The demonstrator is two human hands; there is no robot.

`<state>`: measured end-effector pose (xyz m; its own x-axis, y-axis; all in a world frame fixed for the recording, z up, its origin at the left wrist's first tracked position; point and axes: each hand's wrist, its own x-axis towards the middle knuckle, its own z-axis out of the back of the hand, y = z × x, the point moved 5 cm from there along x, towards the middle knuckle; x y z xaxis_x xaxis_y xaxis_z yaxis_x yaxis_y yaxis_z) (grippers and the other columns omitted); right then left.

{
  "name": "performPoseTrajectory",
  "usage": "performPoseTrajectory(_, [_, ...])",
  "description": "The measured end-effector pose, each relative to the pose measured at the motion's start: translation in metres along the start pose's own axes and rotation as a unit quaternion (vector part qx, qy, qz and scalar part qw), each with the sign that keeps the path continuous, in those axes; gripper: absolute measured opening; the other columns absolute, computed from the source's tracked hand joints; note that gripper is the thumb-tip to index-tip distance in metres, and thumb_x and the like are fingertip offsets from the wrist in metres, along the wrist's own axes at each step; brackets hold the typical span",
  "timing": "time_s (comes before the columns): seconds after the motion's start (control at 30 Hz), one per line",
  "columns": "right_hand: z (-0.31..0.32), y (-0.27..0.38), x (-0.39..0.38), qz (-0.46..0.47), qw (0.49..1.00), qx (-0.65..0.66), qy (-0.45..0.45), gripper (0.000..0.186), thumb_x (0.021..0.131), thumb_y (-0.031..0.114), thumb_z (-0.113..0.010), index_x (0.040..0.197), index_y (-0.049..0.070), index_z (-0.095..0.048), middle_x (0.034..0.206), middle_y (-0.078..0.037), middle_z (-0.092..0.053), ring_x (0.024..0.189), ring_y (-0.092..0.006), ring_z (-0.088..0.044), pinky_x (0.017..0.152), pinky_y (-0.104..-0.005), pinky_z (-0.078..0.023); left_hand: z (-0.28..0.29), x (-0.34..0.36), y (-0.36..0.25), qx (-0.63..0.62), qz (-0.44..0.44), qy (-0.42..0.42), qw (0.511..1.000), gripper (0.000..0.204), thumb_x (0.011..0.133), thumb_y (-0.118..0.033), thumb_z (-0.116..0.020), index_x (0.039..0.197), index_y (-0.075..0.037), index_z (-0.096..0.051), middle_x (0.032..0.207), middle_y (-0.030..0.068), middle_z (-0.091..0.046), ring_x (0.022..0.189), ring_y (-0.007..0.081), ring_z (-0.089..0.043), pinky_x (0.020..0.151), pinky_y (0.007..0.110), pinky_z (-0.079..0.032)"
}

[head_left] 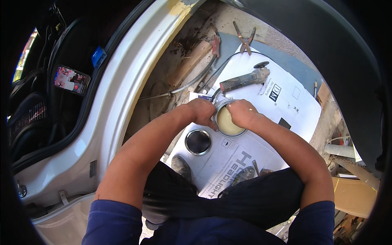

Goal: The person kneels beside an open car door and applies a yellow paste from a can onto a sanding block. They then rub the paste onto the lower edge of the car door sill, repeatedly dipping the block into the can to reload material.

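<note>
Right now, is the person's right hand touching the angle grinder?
Apart: the head view shows a strip of the white printed sheet between the right hand and the angle grinder.

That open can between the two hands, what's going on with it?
A person is bent over the open can, which holds something smooth and cream-coloured. The left hand grips its left side; the right hand is at the rim on the right, its exact grip hidden. The can stands on a white printed sheet. Nearby are a dark round thing with a shiny rim and, farther off, an angle grinder.
</note>
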<state>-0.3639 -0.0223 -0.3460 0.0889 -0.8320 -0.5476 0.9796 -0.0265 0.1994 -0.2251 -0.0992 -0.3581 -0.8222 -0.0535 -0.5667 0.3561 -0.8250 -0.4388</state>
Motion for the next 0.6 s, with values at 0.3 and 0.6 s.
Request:
performPoseTrajectory(0.3, [-0.023, -0.010, 0.011, 0.010, 0.997, 0.073, 0.011, 0.023, 0.084, 0.006, -0.067, 0.100, 0.004, -0.084, 0.105, -0.025, -0.079, 0.105, -0.0422, -0.077, 0.096, -0.0498, -0.062, -0.005, 0.005, 0.002, -0.004, -0.008, 0.007, 1.000, 0.062, 0.086, -0.062, -0.083, 0.099, -0.002, -0.081, 0.105, 0.0242, -0.079, 0.109, 0.0445, -0.075, 0.095, 0.052, -0.058])
performPoseTrajectory(0.6, [-0.039, -0.014, 0.011, 0.066, 0.980, 0.186, -0.013, 0.033, 0.085, 0.013, -0.065, 0.111, 0.007, -0.084, 0.109, -0.024, -0.079, 0.104, -0.0431, -0.076, 0.096, -0.0488, -0.060, -0.002, 0.003, 0.001, -0.005, -0.010, 0.013, 1.000, 0.062, 0.086, -0.062, -0.083, 0.100, -0.002, -0.081, 0.106, 0.0239, -0.079, 0.109, 0.0440, -0.075, 0.095, 0.051, -0.058])
